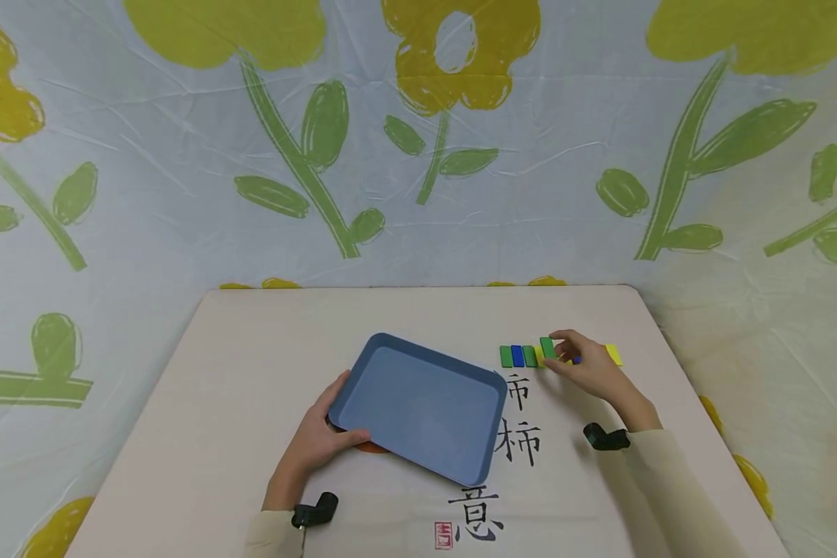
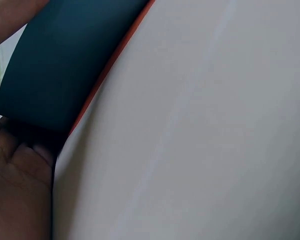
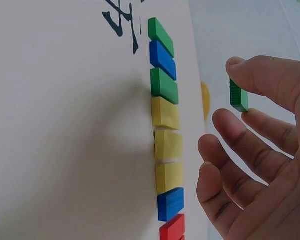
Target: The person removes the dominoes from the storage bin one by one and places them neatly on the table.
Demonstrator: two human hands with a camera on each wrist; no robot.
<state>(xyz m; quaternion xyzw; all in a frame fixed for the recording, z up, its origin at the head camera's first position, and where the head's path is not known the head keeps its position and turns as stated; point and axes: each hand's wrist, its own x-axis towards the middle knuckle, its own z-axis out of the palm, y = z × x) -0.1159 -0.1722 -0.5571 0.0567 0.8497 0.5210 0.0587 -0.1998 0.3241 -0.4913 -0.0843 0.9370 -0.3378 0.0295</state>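
A shallow blue tray [image 1: 418,411] lies at a slant in the middle of the table. My left hand [image 1: 318,434] grips its near left corner, thumb over the rim; the left wrist view shows the tray's dark side wall [image 2: 60,65] against the palm. At the right, my right hand [image 1: 589,368] pinches a green block [image 3: 238,96] between thumb and a fingertip, raised off the table. Below it runs a row of blocks: green [image 3: 161,37], blue [image 3: 163,61], green [image 3: 164,86], several yellow [image 3: 166,114], blue [image 3: 170,204] and red [image 3: 172,227]. In the head view the hand hides part of that row.
Black brush characters [image 1: 519,442] and a red seal mark [image 1: 443,535] are printed on the pale table surface [image 1: 237,403], partly under the tray. An orange-red patch [image 1: 371,447] peeks out below the tray's near edge. A flowered cloth [image 1: 502,170] hangs behind the table.
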